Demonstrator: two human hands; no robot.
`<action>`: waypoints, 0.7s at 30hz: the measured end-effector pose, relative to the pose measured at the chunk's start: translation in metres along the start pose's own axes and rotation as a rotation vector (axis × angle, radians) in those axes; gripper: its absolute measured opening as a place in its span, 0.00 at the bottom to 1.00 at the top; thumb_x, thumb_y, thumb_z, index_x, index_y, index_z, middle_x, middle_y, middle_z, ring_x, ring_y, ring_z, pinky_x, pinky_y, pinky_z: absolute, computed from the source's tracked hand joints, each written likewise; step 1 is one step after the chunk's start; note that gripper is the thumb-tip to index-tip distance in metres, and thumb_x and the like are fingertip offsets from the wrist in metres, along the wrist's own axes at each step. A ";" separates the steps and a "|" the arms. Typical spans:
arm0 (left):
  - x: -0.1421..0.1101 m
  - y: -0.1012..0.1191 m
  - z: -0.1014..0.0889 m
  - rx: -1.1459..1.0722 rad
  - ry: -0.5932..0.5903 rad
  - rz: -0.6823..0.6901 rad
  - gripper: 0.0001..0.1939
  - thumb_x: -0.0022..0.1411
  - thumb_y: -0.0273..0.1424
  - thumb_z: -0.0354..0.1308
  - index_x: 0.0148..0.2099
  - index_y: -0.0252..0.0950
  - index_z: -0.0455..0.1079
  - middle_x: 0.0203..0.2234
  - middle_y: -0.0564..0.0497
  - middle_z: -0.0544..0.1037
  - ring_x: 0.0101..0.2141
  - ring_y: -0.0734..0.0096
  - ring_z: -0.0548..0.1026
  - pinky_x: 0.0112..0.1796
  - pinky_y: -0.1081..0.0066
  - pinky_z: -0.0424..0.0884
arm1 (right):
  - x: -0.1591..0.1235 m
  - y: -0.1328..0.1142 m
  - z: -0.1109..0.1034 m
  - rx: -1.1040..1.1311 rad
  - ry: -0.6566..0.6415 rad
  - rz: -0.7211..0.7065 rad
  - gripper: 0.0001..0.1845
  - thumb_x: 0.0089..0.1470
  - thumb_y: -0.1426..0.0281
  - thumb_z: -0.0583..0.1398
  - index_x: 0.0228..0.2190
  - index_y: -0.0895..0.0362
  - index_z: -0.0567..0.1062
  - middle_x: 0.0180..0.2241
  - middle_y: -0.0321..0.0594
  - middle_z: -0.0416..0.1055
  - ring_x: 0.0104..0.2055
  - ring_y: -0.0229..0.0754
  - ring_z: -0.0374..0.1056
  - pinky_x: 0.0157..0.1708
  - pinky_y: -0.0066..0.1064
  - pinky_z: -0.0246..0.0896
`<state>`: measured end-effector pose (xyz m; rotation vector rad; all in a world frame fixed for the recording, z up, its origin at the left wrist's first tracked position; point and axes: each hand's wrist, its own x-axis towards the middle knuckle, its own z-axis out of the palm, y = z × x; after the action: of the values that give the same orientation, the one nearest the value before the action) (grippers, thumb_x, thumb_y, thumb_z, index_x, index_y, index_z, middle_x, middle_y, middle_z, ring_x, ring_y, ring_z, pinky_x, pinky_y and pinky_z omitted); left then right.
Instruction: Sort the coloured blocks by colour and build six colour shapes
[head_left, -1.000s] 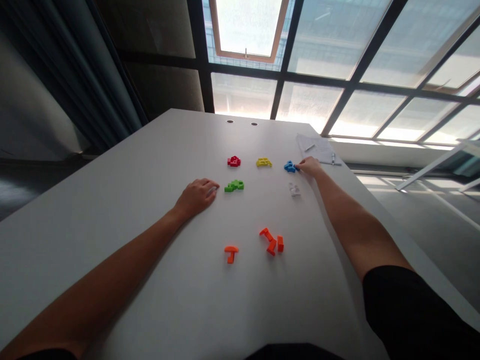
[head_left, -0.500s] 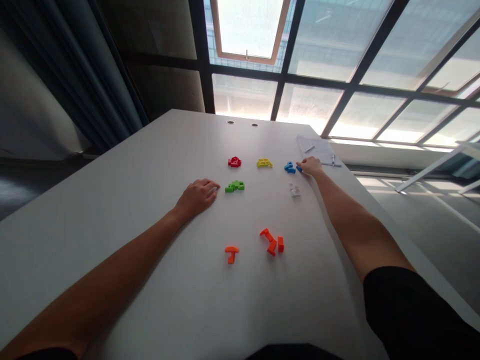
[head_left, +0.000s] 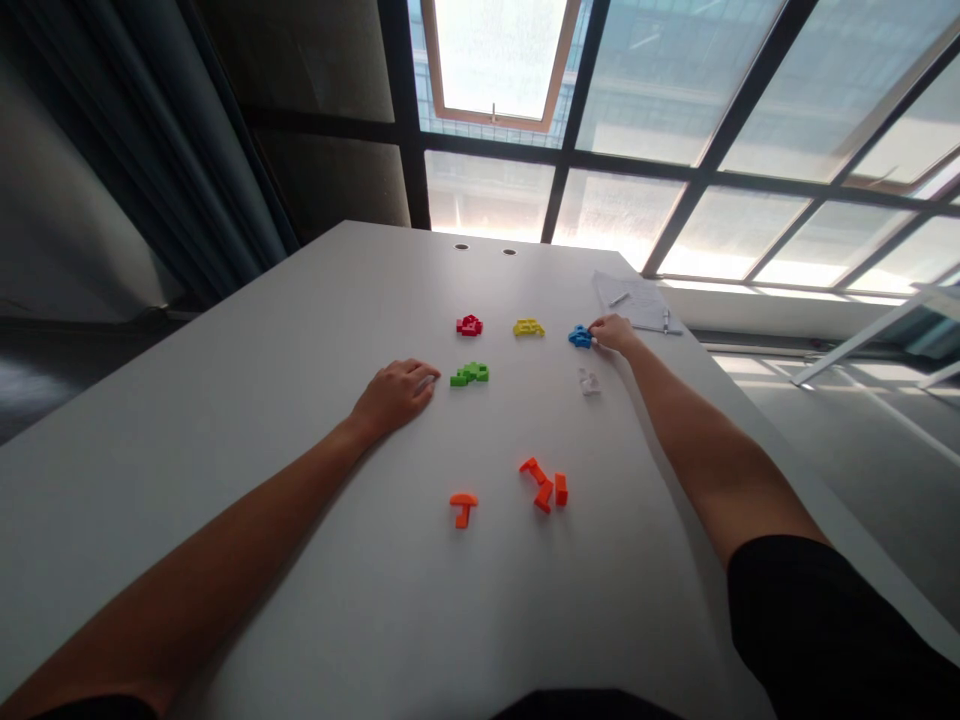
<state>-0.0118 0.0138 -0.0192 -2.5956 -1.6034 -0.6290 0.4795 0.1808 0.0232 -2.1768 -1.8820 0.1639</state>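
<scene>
Blue plastic puzzle piece [head_left: 579, 337], a chunky stepped shape, lies on the matte white counter [head_left: 300, 330] with the right hand [head_left: 615, 334] at its edge, fingers [head_left: 594, 338] bunched against it, though I cannot tell whether they grip it. The left hand [head_left: 394, 397] rests on the counter, its fingers loosely curled around nothing visible, near a knobbly green piece [head_left: 469, 373]. Other blocky pieces lie apart: a red piece [head_left: 469, 325], a yellow piece [head_left: 529, 328], a clear piece [head_left: 589, 381], three orange bars [head_left: 544, 495] and an orange T-shaped piece [head_left: 463, 508], while a pen [head_left: 619, 299] lies on papers [head_left: 641, 303].
</scene>
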 end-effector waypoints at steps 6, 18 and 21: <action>0.001 0.000 0.000 -0.010 -0.003 -0.010 0.19 0.75 0.36 0.55 0.58 0.43 0.83 0.56 0.42 0.86 0.53 0.48 0.81 0.59 0.49 0.77 | -0.007 -0.004 -0.003 -0.025 -0.004 -0.022 0.16 0.59 0.67 0.66 0.44 0.57 0.92 0.45 0.48 0.89 0.53 0.55 0.83 0.56 0.35 0.74; 0.000 0.003 -0.002 -0.002 -0.020 -0.020 0.20 0.75 0.36 0.53 0.59 0.41 0.83 0.56 0.41 0.85 0.53 0.47 0.81 0.59 0.47 0.77 | -0.097 -0.036 -0.022 0.120 0.147 -0.413 0.15 0.66 0.73 0.62 0.49 0.59 0.88 0.48 0.52 0.87 0.48 0.52 0.82 0.57 0.40 0.74; 0.000 0.004 -0.001 -0.016 -0.017 -0.023 0.20 0.75 0.36 0.53 0.59 0.42 0.83 0.56 0.41 0.85 0.54 0.47 0.81 0.59 0.47 0.77 | -0.167 -0.045 -0.023 0.300 0.006 -0.816 0.12 0.71 0.68 0.63 0.44 0.54 0.88 0.43 0.48 0.86 0.41 0.48 0.81 0.49 0.40 0.77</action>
<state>-0.0089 0.0116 -0.0175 -2.6038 -1.6423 -0.6256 0.4161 0.0193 0.0434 -1.1021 -2.3808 0.2505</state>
